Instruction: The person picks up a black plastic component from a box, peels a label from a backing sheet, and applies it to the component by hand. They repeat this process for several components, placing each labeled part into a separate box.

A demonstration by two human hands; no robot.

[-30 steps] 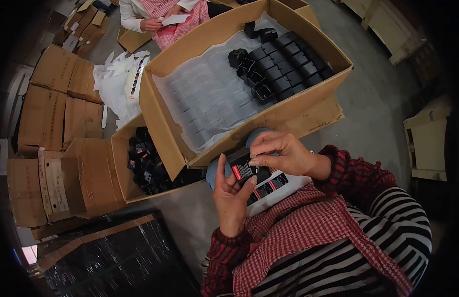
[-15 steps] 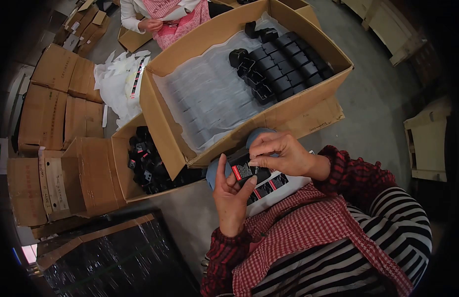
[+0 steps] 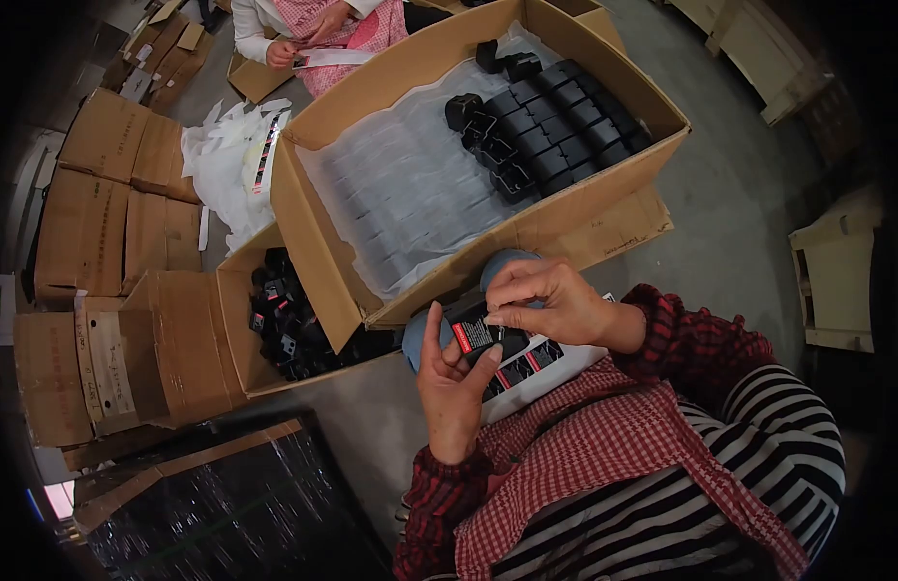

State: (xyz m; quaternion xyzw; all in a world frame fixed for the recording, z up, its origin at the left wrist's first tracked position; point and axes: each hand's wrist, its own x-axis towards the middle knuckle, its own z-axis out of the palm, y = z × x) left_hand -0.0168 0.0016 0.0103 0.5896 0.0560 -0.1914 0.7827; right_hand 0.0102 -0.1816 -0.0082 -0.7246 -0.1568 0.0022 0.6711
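My left hand (image 3: 453,392) is closed around a small black part (image 3: 513,342), its thumb on the near edge. On this part lies a black label (image 3: 475,335) with a red end and fine white print. Over the label's right side, my right hand (image 3: 555,302) is closed in a pinch, thumb against forefinger. Whatever its fingertips hold is too small to make out. Beneath both hands, a white sheet (image 3: 565,366) with several black-and-red labels rests on the lap.
Ahead stands a large carton (image 3: 371,308) with rows of black parts (image 3: 565,126) and a translucent plastic sheet (image 3: 400,184). A lower box (image 3: 238,329) at left holds jumbled black parts. Stacked cartons (image 3: 100,232) stand farther left. Another person's hand (image 3: 282,53) holds a white strip.
My hands and the black part have hardly moved. Across the carton, the other person has lowered a hand, and a white strip now stretches out from it.
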